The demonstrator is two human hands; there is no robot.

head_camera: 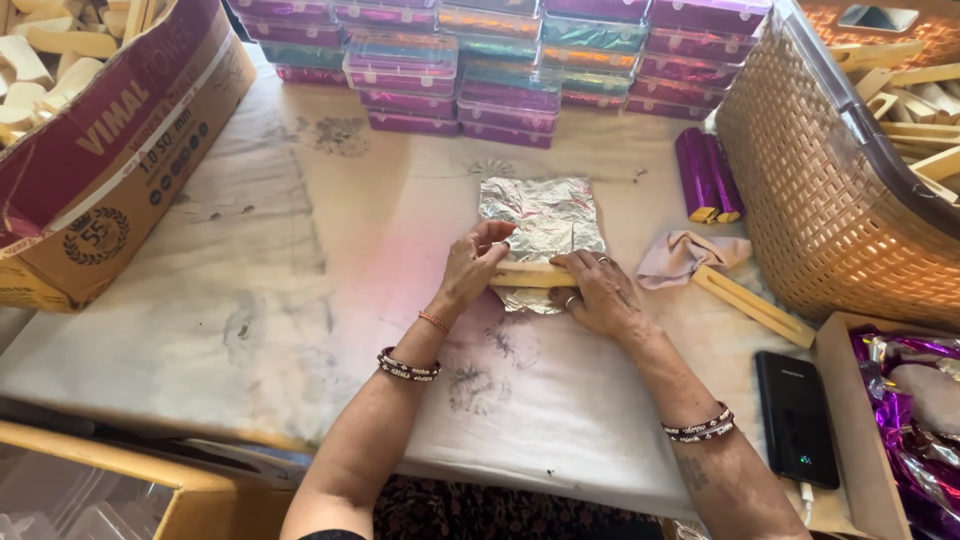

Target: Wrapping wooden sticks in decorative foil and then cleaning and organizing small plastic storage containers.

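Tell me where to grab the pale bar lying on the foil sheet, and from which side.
Probably by its two ends, from above. The pale bar lies flat and crosswise on the near edge of the silver foil sheet, long and narrow. The left hand already presses one end and the right hand the other, so the middle stays free. The foil underneath argues against sliding fingers in from the sides.

left hand (470, 268) and right hand (600, 292) press a pale bar (530, 275), perhaps wood, onto silver foil (545, 215).

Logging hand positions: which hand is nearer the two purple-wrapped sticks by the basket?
Right. The right hand lies below-left of the purple-wrapped sticks; the left hand is farther left.
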